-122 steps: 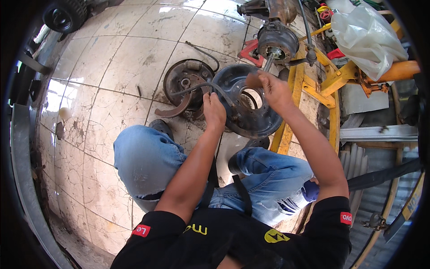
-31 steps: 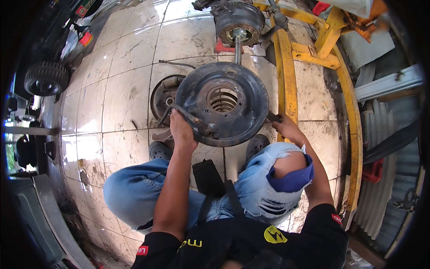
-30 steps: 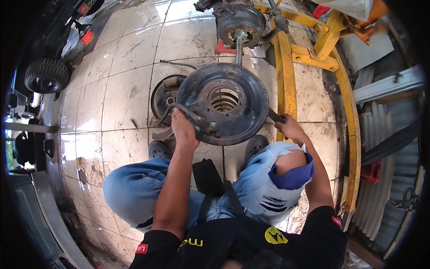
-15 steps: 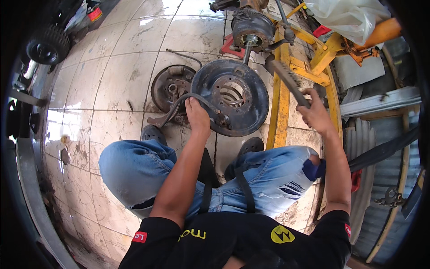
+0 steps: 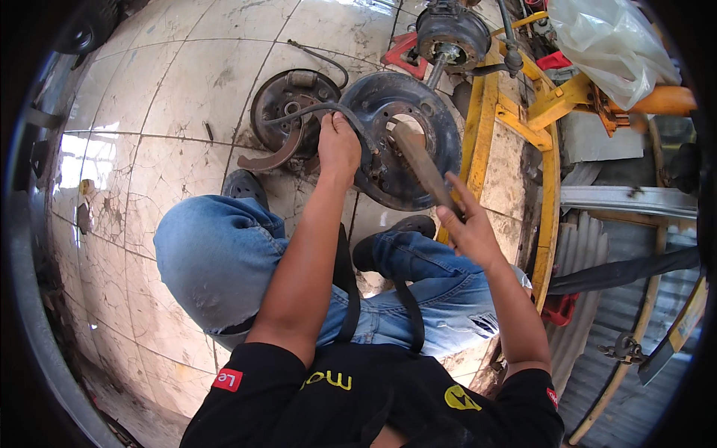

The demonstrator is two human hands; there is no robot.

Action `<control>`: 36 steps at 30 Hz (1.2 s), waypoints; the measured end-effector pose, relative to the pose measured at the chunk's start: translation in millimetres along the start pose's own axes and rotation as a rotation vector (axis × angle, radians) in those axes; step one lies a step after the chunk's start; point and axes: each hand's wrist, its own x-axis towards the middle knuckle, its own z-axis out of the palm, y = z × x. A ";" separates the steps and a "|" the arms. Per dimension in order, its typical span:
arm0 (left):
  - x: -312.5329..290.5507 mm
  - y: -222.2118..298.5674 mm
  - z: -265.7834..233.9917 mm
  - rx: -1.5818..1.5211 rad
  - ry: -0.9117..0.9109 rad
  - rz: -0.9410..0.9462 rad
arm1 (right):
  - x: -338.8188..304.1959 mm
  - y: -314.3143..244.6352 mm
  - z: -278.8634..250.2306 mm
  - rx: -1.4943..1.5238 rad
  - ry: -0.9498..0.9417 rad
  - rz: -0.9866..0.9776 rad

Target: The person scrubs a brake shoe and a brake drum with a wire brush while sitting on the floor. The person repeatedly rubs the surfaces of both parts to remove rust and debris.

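Observation:
My left hand (image 5: 340,149) is closed round a dark, bent hose (image 5: 345,112), beside the left rim of a large round black brake backing plate (image 5: 446,134). The hose curves over toward this plate. In my right hand (image 5: 473,233) is a wire brush (image 5: 422,168) with a long wooden handle. Its head lies over the plate near the centre hole; whether it touches cannot be made out. A smaller backing plate (image 5: 270,95) rests on the tiles beyond my left hand. Near it is a curved, rusty brake shoe (image 5: 276,154), partly overlapping that plate.
A yellow steel stand (image 5: 479,142) rises close to my right side. Behind the large plate a hub with an axle shaft (image 5: 450,45) projects, next to a red stand (image 5: 405,54). A clear plastic bag (image 5: 616,48) hangs at the far right. Cracked tiles (image 5: 175,160) spread leftward.
My right hand has swung the wire brush down and left, from beside the yellow stand onto the plate area. My left hand still grips the hose. The whole view has shifted slightly.

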 end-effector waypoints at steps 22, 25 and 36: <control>-5.6 5.5 2.1 0.147 0.031 0.020 | 24.7 4.1 37.2 -0.428 0.203 -0.471; -4.6 -4.7 9.4 0.094 -0.010 0.035 | 81.6 -13.6 51.2 -0.459 0.322 -0.561; -5.8 -2.9 0.1 0.102 0.059 0.108 | 8.9 22.1 27.0 -0.374 0.196 -0.531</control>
